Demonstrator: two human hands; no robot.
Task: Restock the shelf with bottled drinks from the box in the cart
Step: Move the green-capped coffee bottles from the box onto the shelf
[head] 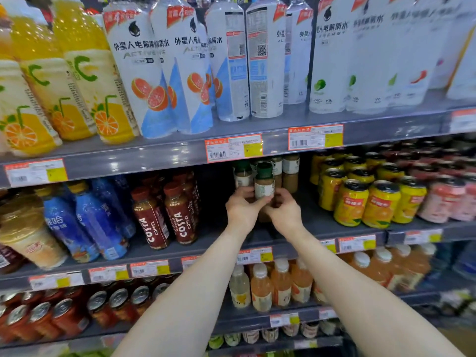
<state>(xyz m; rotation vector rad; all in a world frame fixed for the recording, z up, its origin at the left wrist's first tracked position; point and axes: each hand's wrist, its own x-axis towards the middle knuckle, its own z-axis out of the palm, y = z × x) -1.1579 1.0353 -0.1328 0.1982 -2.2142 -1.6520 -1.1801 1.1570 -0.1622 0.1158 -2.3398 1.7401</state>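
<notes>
A small coffee bottle with a dark green cap and a pale label stands upright on the middle shelf. My left hand and my right hand both reach into the shelf, and their fingers curl round the lower part of this bottle. Three similar bottles stand behind it, deeper in the same bay. The box and the cart are out of view.
Red Costa coffee bottles stand to the left of the bay and yellow cans to the right. Tall white and orange drink bottles fill the shelf above. Juice bottles stand on the shelf below.
</notes>
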